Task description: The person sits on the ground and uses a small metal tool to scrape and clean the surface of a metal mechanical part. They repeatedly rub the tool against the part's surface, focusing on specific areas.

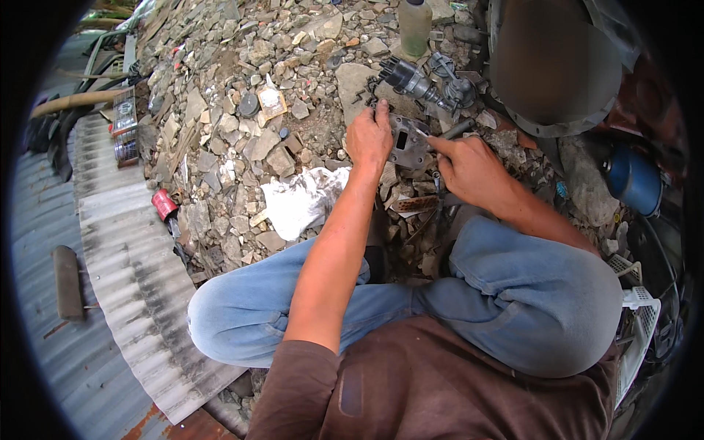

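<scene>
A flat grey metal plate [415, 155] with a rectangular opening and bolt holes lies in front of me. My left hand [370, 137] is closed on its left edge, thumb at the far end. From the right, my right hand [473, 167] reaches to the plate, its fingers curled and the index finger pointing along the surface. A thin, pale tool [420, 133] shows at that fingertip; the rest is hidden in the hand. Just beyond the plate lies a dark ignition distributor [412, 79], with another greasy metal part [456, 88] beside it.
Broken stones [257, 139] cover the ground. A stained white cloth [304, 202] lies left of my left forearm. A bottle of greenish liquid [415, 29] stands at the back. Corrugated sheets [132, 257] line the left; a red can [164, 204] and a blue cylinder [634, 178] sit at either side.
</scene>
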A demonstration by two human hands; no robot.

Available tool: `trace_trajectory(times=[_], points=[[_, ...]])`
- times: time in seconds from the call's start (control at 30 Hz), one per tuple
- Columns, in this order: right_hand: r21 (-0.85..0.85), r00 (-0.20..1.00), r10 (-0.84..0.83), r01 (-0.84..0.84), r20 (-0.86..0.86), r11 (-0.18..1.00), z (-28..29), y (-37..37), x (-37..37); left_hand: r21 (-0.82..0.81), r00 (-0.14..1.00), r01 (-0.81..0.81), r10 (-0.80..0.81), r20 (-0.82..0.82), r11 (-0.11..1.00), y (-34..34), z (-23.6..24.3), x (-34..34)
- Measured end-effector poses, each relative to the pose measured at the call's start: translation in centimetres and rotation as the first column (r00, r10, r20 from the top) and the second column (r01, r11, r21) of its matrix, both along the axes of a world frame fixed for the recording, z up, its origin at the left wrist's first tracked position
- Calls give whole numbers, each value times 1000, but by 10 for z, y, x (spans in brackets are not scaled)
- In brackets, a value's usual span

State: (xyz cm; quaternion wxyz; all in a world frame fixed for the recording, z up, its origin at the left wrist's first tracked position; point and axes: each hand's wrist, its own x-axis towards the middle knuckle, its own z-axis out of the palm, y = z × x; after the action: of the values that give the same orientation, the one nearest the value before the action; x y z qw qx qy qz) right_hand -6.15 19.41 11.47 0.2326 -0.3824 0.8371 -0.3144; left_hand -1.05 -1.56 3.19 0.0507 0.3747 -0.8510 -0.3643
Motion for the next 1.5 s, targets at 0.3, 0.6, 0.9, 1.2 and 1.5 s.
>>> trace_trajectory(times=[0.3, 0.6, 0.9, 1.2, 1.5], points=[[-17, 1000, 6, -7, -11, 1000, 3, 0, 2, -49, 999, 8, -10, -35, 999, 3, -5, 2], [-13, 997, 23, -23, -69, 1000, 1, -4, -1, -45, 999, 6, -8, -49, 999, 4, -5, 2], [-14, 999, 10, -11, -43, 1000, -1, -2, 1, -1, 1000, -10, 10, 26, 1000, 0, -1, 0], [36, 999, 25, -24, -25, 999, 6, -5, 0, 36, 999, -14, 13, 32, 999, -4, 1, -2], [-10, 1000, 8, -9, -30, 1000, 0, 1, 0, 0, 1000, -3, 3, 6, 1000, 2, 2, 1]])
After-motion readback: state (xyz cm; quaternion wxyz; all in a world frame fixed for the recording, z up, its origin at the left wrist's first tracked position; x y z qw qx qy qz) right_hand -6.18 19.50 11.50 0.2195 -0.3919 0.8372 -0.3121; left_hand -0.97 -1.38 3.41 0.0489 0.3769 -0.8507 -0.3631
